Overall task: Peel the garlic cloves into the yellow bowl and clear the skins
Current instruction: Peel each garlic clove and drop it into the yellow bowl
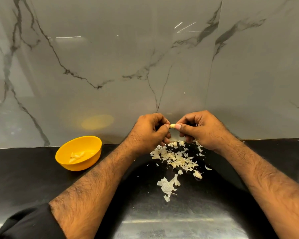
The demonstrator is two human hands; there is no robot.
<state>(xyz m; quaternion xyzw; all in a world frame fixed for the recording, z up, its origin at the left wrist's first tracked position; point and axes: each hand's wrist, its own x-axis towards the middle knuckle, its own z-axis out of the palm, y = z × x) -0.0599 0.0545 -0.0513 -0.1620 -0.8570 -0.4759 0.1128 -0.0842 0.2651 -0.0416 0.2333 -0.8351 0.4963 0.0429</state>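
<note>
- A black counter (33,178) meets a marble wall
- Left hand (149,131) and right hand (199,129) pinch one garlic clove (172,126) above the skins (177,158), so scraps land together
- The yellow bowl (93,144) sits left, keeping peeled cloves (77,156) clean

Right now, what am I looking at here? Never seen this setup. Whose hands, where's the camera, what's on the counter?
There is no machine: a person works with bare hands, and the single picture comes from a wide-angle camera on their head, looking forward and down. The left hand and right hand are raised above a black counter and together pinch one garlic clove between their fingertips. Below the hands lies a scattered pile of garlic skins. To the left stands a yellow bowl with a few peeled cloves inside. Behind everything is a grey marble wall.
</note>
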